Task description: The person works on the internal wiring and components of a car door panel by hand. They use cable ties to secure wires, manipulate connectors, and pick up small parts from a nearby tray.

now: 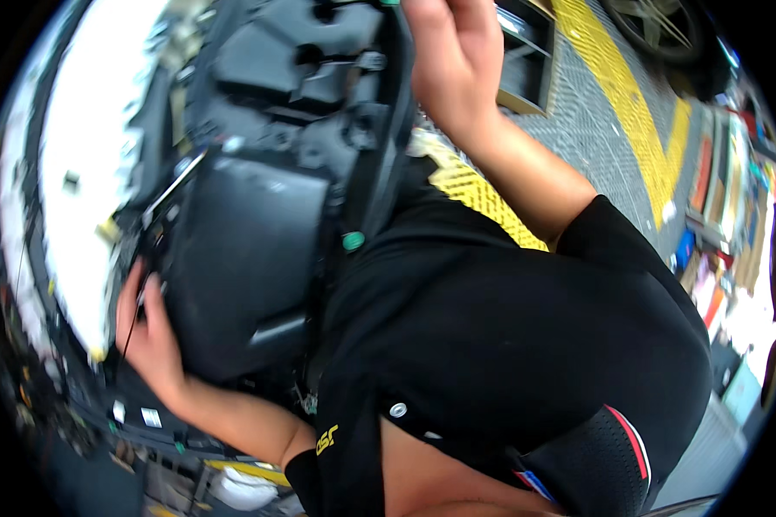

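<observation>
I lean over the open engine bay of a car. Beside a smooth black plastic cover (241, 250), toward the left rim of the bay, is my left hand (151, 336). Its thumb and a finger are bent toward each other around something dark and thin that blur hides. At the top of the view, past the side of the bay, my right hand (457, 65) reaches away from me. The frame edge cuts off its fingertips, so any grip is hidden. Ahead lies a moulded black engine cover (272, 65). A green round cap (353, 241) sits near my shirt.
A bright white panel (86, 172) runs along the left of the bay. Right of my right hand stands an open-topped box (530, 77). Yellow bands (616, 86) mark the grey textured floor, with a wheel (660, 26) beyond. Cluttered shelves (720, 185) line the right.
</observation>
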The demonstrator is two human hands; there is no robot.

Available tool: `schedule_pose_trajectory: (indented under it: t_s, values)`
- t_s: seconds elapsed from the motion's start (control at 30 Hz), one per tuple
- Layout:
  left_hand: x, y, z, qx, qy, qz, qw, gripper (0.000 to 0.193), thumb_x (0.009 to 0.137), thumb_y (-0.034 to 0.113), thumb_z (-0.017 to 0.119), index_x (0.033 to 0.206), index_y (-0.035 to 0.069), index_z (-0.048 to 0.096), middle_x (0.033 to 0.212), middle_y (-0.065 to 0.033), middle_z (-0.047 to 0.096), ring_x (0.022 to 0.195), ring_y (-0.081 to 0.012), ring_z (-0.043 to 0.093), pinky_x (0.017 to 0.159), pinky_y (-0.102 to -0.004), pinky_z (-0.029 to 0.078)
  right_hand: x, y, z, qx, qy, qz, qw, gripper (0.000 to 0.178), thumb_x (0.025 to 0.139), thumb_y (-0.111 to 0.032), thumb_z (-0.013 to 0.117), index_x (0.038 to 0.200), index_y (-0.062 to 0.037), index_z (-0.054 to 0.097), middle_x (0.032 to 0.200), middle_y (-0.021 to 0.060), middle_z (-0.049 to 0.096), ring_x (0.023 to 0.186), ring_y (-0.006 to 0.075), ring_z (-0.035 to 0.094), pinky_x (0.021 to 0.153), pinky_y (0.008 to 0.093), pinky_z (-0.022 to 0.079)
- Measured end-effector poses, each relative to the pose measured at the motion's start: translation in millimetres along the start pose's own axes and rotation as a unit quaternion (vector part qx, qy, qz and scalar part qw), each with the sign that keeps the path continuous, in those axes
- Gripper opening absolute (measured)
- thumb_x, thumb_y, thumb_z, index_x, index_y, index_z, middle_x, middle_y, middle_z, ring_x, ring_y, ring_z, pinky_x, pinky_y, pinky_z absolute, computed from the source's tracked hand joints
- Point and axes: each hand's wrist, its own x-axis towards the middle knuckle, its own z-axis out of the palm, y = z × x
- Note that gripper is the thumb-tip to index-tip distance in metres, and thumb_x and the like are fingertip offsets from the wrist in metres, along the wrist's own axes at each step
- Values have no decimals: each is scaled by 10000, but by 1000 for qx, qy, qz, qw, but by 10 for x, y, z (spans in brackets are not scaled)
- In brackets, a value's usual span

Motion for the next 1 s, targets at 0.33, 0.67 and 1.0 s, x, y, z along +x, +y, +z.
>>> schedule_pose_trajectory:
  t_s: [0.33,0.67,1.0]
  values:
    - [-16,4,-168,24,-53,-50,997,385,1101,166,547,1391,-62,652,1426,-175,670,1324,-257,603,1168,-359,404,-1346,1954,-3182,-579,198,243,753,300,1043,-305,587,1084,-32,703,1046,227,733,1035,418,701,944,486,532]
    - [120,-188,-159,83,-34,-94,992,358,1063,152,624,1368,-24,688,1385,-150,705,1278,-233,635,1153,-356,431,-2734,2898,-3157,-521,52,460,718,267,1003,-253,589,1098,-24,690,1070,255,737,1015,464,703,904,531,552]
    - [-469,30,0,168,38,-78,982,376,1071,117,588,1428,15,647,1389,-145,690,1282,-263,628,1155,-400,435,151,3502,-3328,-693,-110,321,637,244,921,-175,635,1103,-74,763,1108,203,763,1029,381,752,896,474,616]
